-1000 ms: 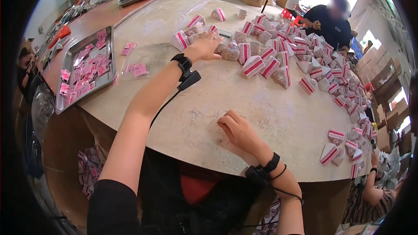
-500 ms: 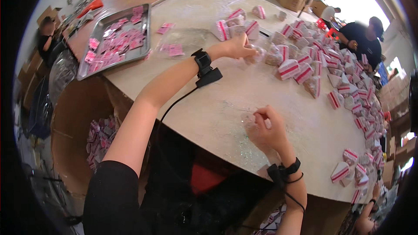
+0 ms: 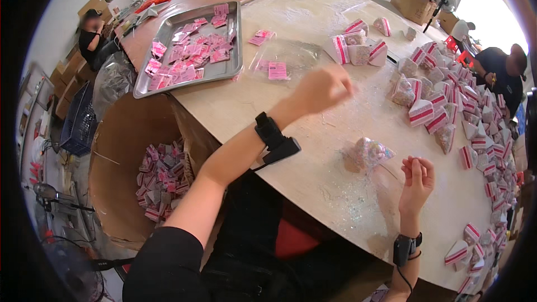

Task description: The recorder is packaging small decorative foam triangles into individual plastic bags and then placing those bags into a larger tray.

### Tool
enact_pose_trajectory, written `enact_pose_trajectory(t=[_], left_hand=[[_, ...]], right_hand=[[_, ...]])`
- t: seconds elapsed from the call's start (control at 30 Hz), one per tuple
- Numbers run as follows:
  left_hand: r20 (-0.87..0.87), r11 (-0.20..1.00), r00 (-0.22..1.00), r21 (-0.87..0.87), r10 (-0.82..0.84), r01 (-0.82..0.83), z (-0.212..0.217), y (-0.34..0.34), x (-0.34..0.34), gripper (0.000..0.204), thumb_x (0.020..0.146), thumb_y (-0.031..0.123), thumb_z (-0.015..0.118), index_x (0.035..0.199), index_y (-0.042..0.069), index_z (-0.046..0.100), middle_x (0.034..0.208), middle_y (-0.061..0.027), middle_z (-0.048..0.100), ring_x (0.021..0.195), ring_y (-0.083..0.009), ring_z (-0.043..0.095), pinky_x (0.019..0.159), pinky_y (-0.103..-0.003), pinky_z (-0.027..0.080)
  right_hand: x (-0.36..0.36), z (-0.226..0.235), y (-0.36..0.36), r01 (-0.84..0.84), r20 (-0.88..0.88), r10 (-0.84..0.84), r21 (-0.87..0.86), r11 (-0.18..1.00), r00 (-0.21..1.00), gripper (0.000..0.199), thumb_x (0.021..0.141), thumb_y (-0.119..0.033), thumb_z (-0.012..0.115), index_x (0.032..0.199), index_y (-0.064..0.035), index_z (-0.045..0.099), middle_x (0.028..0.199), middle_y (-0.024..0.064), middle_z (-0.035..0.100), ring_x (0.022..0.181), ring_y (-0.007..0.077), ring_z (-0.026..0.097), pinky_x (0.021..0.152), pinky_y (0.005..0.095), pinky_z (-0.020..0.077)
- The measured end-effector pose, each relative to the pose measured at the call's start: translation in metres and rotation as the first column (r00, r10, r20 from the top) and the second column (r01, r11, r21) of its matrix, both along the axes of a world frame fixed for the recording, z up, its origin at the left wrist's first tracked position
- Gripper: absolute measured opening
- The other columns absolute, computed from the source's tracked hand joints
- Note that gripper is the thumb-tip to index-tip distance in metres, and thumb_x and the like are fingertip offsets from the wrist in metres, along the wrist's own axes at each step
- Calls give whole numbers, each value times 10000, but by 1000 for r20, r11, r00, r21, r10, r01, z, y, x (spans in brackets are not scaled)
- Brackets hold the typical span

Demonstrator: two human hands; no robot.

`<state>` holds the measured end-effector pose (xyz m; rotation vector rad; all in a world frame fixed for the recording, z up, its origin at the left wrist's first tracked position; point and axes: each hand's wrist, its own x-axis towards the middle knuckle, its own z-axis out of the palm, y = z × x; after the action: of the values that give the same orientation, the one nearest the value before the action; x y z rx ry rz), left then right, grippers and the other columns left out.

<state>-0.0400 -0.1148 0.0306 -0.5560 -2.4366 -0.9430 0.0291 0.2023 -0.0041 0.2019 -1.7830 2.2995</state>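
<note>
My left hand (image 3: 323,88) hovers over the round pale table (image 3: 313,17), blurred, with its fingers curled shut and nothing visible in it. It is nearest a pink label (image 3: 277,71) lying on a clear plastic sheet (image 3: 296,51). My right hand (image 3: 417,178) rests near the table's front edge with its fingertips pinched together. Just to its left lies a small clear packet of glittery bits (image 3: 369,152), apart from the fingers. Both wrists carry black bands with cables.
A metal tray (image 3: 237,50) of pink labels sits far left. Many pink-and-white striped packets (image 3: 436,113) crowd the right side. A cardboard bin (image 3: 120,134) of packets stands by my left. One person (image 3: 502,71) sits far right, another (image 3: 92,36) at left.
My left hand has pulled back from the pile of striped packets toward the table's middle. A glittery packet now lies beside my right hand, which stays near the front edge.
</note>
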Motion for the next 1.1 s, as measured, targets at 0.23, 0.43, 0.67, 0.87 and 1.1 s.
enact_pose_trajectory(t=[0.23, 0.43, 0.67, 0.87, 1.1], left_hand=[[136, 535, 539, -461, 831, -708, -4, -84, -5, 435, 792, 326, 700, 1107, 38, 611, 1110, -217, 611, 1027, -354, 618, 869, -425, 519], [279, 704, 649, -356, 708, -615, -5, -76, -7, 432, 783, 268, 739, 1122, 38, 603, 1117, -185, 605, 1010, -332, 624, 819, -421, 517], [-394, 929, 865, 316, 311, -191, 13, -20, 0, 154, 870, 69, 663, 1017, 32, 630, 895, -49, 595, 871, -149, 613, 736, -294, 519], [-39, 428, 811, 834, -584, 348, -18, 71, 42, 126, 931, 36, 593, 981, 20, 479, 922, -56, 575, 845, -86, 610, 676, -239, 526], [7, 528, 814, 765, -580, 369, -21, 82, 60, 148, 942, 30, 561, 885, 57, 428, 836, 3, 472, 772, -76, 591, 662, -234, 495]], right_hand=[[2, 2, -6, -93, 84, 98, -71, 993, 992, 47, 952, -51, 540, 985, -18, 545, 969, 115, 634, 817, 156, 615, 708, 278, 498], [4, 1, -6, -135, 69, 136, -11, 991, 988, 26, 936, -28, 538, 933, -16, 515, 911, 103, 611, 735, 129, 566, 679, 267, 476], [8, 4, -9, -240, 79, 233, 83, 967, 969, 83, 909, -4, 587, 973, 1, 535, 889, 102, 621, 688, 131, 588, 632, 266, 493], [13, 4, -16, -343, 18, 342, 84, 936, 939, 93, 899, 15, 604, 992, 23, 610, 897, 69, 625, 712, 120, 587, 600, 241, 478], [24, 12, -22, -254, 6, 258, 198, 947, 966, 121, 870, 9, 669, 981, -2, 623, 848, 3, 587, 702, 53, 547, 592, 189, 437]])
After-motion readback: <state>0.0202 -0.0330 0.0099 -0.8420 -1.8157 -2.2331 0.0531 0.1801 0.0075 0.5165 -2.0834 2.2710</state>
